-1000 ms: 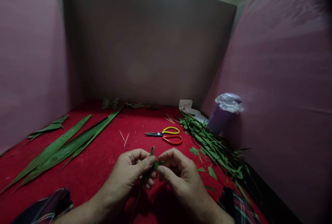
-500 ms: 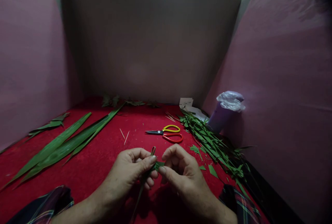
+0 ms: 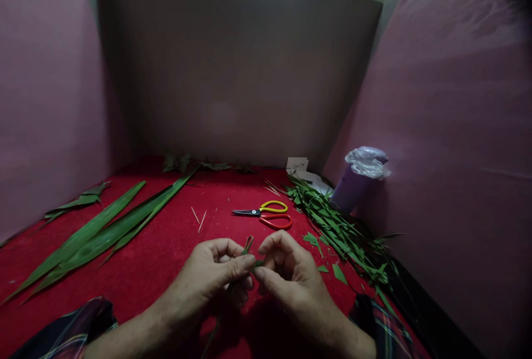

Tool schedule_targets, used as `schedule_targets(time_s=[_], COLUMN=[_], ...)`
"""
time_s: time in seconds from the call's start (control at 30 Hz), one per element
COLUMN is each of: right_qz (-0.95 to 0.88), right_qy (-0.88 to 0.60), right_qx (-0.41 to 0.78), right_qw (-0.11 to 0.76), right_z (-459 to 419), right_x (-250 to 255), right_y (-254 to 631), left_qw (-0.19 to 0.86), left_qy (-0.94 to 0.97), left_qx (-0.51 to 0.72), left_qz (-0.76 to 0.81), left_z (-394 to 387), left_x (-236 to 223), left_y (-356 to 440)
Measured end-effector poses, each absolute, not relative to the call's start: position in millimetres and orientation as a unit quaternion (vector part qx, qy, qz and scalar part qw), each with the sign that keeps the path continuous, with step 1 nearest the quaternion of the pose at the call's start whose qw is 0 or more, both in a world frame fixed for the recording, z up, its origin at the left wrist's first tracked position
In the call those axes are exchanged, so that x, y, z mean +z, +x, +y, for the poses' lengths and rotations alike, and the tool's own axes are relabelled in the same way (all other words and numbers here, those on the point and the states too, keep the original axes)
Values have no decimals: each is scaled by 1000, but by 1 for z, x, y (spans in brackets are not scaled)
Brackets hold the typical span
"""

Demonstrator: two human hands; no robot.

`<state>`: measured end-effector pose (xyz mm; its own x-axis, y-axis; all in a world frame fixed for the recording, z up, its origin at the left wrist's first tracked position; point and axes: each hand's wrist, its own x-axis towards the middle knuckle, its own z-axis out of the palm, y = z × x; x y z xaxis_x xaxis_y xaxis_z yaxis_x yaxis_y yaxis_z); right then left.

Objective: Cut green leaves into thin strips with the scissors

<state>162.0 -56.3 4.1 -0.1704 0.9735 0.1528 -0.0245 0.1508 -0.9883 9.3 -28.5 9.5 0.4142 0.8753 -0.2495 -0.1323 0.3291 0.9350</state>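
Observation:
Between my hands is a folded strip of green leaf [image 3: 248, 245], with a small loop standing up at its top and a long tail trailing down below. My left hand [image 3: 220, 270] pinches it between thumb and fingers near the base of the loop. From the right, my right hand [image 3: 286, 270] grips the short green end with thumb and index finger. Much of the folded part is hidden behind the fingers. Just beyond the hands lie scissors [image 3: 254, 213] with one yellow and one red handle.
Long green leaves [image 3: 112, 237] lie at left on the red cloth [image 3: 158, 287]. Two thin sticks [image 3: 201, 221] rest near the middle. A heap of cut leaf strips [image 3: 341, 231] is at right, beside a purple plastic-topped container [image 3: 353, 184]. White paper [image 3: 297, 164] stands behind.
My left thumb has shifted slightly to the right over the folded leaf, so less of it shows between the hands. The loop tilts a little more to the right.

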Motion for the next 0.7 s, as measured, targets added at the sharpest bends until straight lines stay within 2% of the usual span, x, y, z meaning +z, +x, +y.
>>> schedule_targets(time_s=[0.7], right_qz=[-614], right_qy=[-436], right_qx=[458], right_qw=[473], right_z=[-58], right_x=[7], right_y=[167], left_qw=[718], left_qy=[433], left_qx=[347], left_qz=[421], left_z=[-30], left_x=[11], left_y=[7])
